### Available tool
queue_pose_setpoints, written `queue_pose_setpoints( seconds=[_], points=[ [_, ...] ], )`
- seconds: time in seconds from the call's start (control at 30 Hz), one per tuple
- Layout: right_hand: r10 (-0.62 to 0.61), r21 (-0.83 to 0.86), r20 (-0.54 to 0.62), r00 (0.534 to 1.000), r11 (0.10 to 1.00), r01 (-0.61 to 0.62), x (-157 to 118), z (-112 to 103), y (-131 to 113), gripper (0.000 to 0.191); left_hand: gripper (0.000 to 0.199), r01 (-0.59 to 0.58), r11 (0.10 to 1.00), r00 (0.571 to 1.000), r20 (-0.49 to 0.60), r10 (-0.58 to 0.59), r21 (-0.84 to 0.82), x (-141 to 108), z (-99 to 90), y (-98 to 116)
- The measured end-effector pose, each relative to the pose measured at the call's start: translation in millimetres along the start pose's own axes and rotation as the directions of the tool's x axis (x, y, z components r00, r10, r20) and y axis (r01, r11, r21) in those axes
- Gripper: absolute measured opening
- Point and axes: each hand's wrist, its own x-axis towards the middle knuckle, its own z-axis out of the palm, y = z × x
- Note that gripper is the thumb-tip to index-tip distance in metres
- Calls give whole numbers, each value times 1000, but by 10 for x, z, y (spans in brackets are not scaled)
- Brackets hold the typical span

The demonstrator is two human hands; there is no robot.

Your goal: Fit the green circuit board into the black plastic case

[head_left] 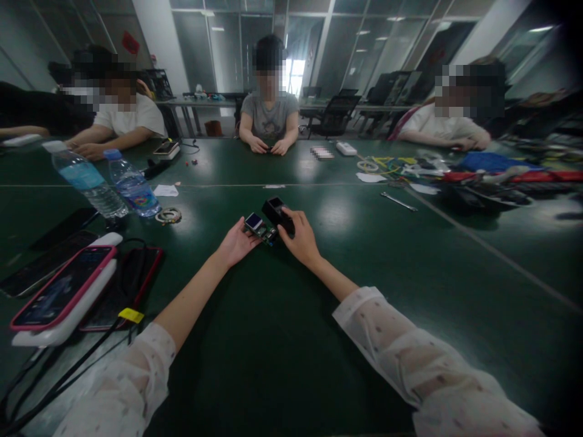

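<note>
A small circuit board with a screen (255,223) rests on the fingers of my left hand (235,243), its edge held by the thumb. My right hand (299,235) is closed around a black plastic case (272,209) that has a rectangular window at one end. The board and the case are side by side above the green tabletop (273,340), close together near the board's right end. Whether they touch I cannot tell. The fingertips under the case are partly hidden.
Two water bottles (134,185), a coiled cable (168,215) and several phones (66,288) with black cords lie to the left. A wrench (398,201) and a pile of cables and tools (492,176) are at the right. Several people sit across the table.
</note>
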Motion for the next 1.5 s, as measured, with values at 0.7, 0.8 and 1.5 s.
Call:
queue_pose_setpoints(
  seconds=[0.7, 0.8, 1.5],
  points=[
    [-74, -5, 81, 994, 997, 75, -17, -41, -96, 46, 34, 1, 1000, 1000, -13, 0, 14, 16, -10, -7],
    [-75, -2, 83, 994, 997, 75, -18, -39, -94, 46, 34, 5, 1000, 1000, -15, -5, 21, 9, -1, -5],
    [-66, -30, 115, 991, 997, 70, -27, -18, -85, 48, 31, 3, 999, 999, -42, -1, 33, -19, 61, 2]
  ],
)
